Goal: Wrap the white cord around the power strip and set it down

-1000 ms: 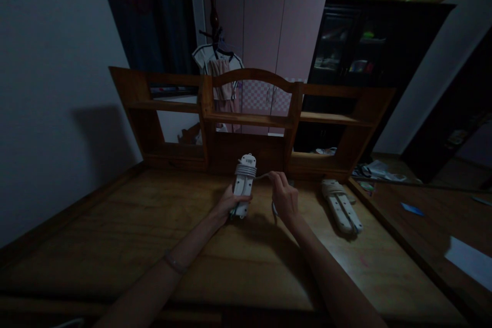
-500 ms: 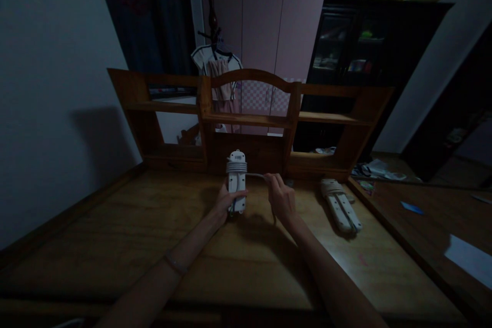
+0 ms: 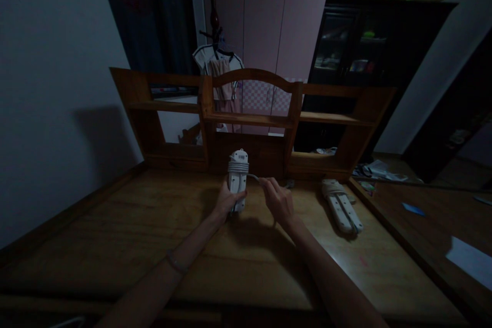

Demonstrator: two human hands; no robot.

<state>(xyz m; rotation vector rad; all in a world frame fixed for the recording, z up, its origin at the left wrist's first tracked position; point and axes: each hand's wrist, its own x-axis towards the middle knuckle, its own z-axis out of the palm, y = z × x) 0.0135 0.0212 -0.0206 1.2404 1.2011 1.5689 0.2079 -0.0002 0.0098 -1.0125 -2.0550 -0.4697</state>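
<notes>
My left hand [image 3: 225, 200] is closed around the lower part of a white power strip [image 3: 241, 156], holding it upright above the desk with its back side facing me. Several turns of its cord [image 3: 238, 167] are wrapped round the upper half. From those turns the cord runs right to my right hand [image 3: 277, 197], whose fingers are pinched on it. Below that hand a bit of cord hangs down, and what looks like its plug [image 3: 289, 184] lies on the desk behind. A second power strip [image 3: 342, 207], its cord wound round one end, lies on the right.
A wooden shelf unit [image 3: 248, 120] stands along the back of the wooden desk [image 3: 154, 246]. At the right, a lower brown surface holds a blue card [image 3: 413, 209] and a white sheet of paper [image 3: 471, 261]. A wall [image 3: 57, 113] bounds the left side.
My right hand has moved slightly left and down, closer to the power strip. The stretch of cord between them is shorter and slopes down more. My left hand keeps its grip.
</notes>
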